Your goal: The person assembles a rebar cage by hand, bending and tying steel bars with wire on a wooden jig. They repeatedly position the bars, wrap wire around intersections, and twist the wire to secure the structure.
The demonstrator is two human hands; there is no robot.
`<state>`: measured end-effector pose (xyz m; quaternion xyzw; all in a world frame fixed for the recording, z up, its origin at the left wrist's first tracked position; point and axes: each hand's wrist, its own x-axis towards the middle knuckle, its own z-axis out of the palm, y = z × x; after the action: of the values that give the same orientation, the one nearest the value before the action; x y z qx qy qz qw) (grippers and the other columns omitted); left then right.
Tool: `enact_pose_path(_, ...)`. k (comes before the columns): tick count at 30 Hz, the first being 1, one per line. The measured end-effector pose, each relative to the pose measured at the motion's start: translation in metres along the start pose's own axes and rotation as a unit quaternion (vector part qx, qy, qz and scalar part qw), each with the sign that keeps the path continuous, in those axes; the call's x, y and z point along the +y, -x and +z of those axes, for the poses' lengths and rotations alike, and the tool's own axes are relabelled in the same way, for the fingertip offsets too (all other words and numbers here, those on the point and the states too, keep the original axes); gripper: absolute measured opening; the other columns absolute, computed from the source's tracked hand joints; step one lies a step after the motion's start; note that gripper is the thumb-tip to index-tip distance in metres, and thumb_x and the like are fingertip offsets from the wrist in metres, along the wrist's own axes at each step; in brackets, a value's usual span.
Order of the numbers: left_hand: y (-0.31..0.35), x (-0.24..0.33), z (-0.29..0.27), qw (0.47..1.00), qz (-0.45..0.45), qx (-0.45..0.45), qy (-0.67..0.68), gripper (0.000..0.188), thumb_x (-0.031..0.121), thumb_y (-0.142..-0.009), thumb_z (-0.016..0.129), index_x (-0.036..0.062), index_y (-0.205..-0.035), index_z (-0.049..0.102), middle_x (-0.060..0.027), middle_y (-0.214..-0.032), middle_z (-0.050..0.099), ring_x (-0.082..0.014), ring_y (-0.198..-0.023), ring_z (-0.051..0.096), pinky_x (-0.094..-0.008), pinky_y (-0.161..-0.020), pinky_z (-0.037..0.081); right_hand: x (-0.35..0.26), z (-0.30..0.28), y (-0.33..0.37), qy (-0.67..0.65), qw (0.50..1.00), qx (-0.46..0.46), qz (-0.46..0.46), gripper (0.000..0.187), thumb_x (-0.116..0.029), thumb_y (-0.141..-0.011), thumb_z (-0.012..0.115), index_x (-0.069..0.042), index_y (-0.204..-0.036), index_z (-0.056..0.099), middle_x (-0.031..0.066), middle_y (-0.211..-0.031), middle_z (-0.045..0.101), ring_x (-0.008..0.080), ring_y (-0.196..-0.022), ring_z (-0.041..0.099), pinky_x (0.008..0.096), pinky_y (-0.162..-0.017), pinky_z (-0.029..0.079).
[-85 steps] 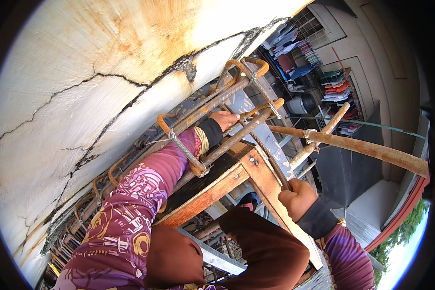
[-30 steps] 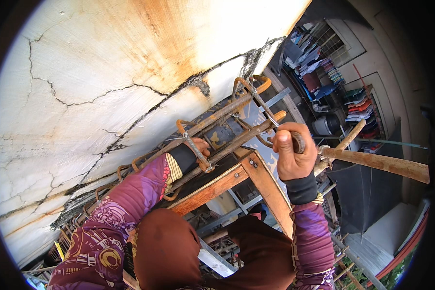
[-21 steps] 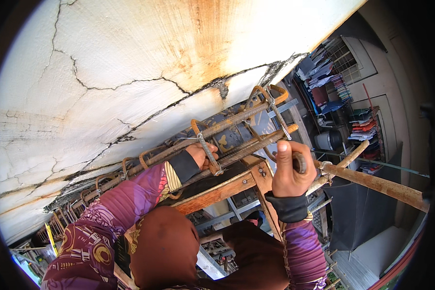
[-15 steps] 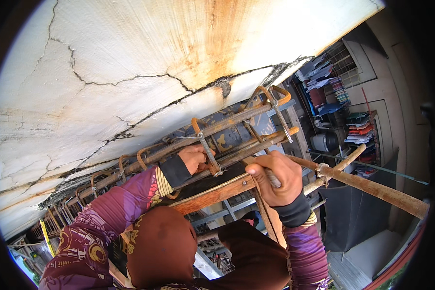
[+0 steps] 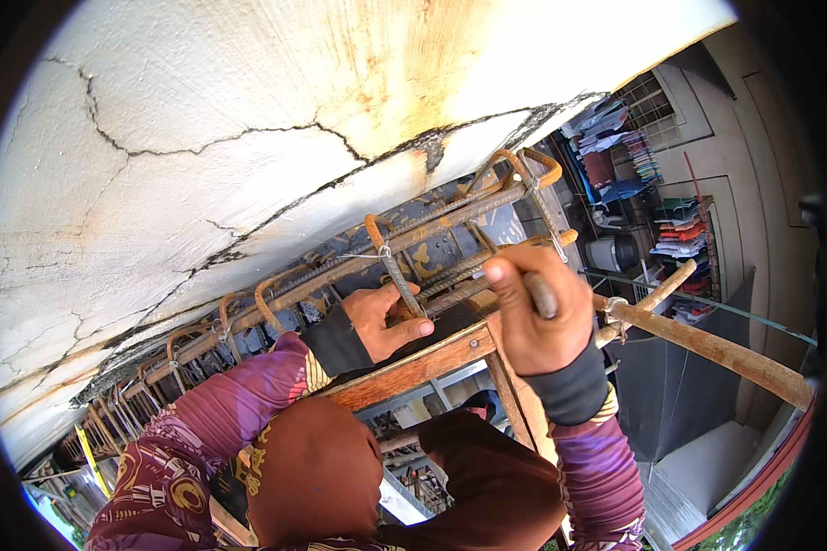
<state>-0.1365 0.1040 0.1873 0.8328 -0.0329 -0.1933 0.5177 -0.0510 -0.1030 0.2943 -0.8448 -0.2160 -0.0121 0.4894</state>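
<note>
A rusty rebar cage runs along the cracked wall, with long bars (image 5: 450,218) and bent stirrups. My left hand (image 5: 377,321) is at the lower end of one stirrup (image 5: 392,269), its fingers curled behind and its thumb across the front. Thin tie wire (image 5: 383,253) is twisted round that stirrup's upper part. To the right, my right hand (image 5: 547,321) is closed round a short, dull metal rod (image 5: 540,296), whose blunt end sticks out of the fist. The rod's other end is mostly hidden by the fingers.
A wooden beam (image 5: 413,375) lies below the cage, above my bent knee (image 5: 312,468). Crossed poles (image 5: 698,344) stand at the right. Farther down are folded clothes (image 5: 680,234) and a dark sheet (image 5: 680,386). The cracked wall (image 5: 248,101) rises close beyond the cage.
My right hand has lifted slightly up and to the right with the rod, away from the stirrup. My left hand has shifted down a little, and its thumb now shows stretched across the stirrup's lower end.
</note>
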Motion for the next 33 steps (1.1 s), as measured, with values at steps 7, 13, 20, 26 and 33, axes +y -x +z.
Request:
enact_pose_path(7,0.002,0.013,-0.008,0.992,-0.083,-0.06,-0.078,0.075,0.058,-0.091,0.057,-0.0062,-0.127,0.047,-0.0197,-0.069,0.063,-0.0364,-0.068,0.067,-0.0431,-0.06,0.051,0.002,-0.003,-0.013,-0.051,0.987,0.112,0.099,0.007,-0.009,-0.092,0.067,-0.003,-0.092,0.063,0.0116,-0.071,0.061,0.0211,-0.057,0.056,0.03,-0.057,0.047)
enact_pose_path(13,0.005,0.002,0.001,0.998,-0.03,-0.015,0.059,0.051,0.024,-0.086,0.069,0.0023,-0.128,0.049,-0.014,-0.073,0.061,-0.0282,-0.07,0.065,-0.0348,-0.065,0.051,-0.018,0.036,0.043,0.088,0.956,-0.221,-0.175,0.017,-0.009,-0.073,0.065,-0.009,-0.09,0.064,0.0062,-0.083,0.063,0.0247,-0.074,0.063,0.0346,-0.066,0.047)
enact_pose_path(20,-0.001,-0.011,-0.004,0.983,0.161,-0.077,-0.04,0.04,0.03,-0.089,0.067,0.0026,-0.115,0.053,-0.0174,-0.092,0.068,-0.0339,-0.085,0.067,-0.0416,-0.073,0.053,-0.033,0.052,-0.008,0.101,0.994,-0.039,0.011,0.018,-0.01,-0.078,0.072,-0.004,-0.088,0.059,0.013,-0.08,0.061,0.037,-0.07,0.061,0.0452,-0.061,0.05)
enact_pose_path(26,0.005,-0.051,0.021,0.986,0.029,0.005,0.163,0.049,0.029,-0.091,0.064,-0.0014,-0.126,0.05,-0.0175,-0.1,0.067,-0.0341,-0.093,0.067,-0.0365,-0.078,0.052,-0.051,0.043,0.018,0.116,0.986,-0.09,-0.083,0.005,-0.009,-0.079,0.061,-0.008,-0.083,0.058,0.0071,-0.069,0.054,0.0265,-0.063,0.061,0.0392,-0.065,0.05)
enact_pose_path(33,0.002,0.003,0.004,0.997,-0.053,-0.04,0.04,0.075,0.045,-0.093,0.063,-0.0108,-0.135,0.035,-0.021,-0.095,0.068,-0.0301,-0.087,0.068,-0.0384,-0.077,0.053,-0.043,-0.047,0.021,-0.142,0.976,0.129,0.104,0.012,-0.013,-0.093,0.068,-0.002,-0.094,0.064,0.002,-0.071,0.06,0.0085,-0.059,0.052,0.0223,-0.055,0.042)
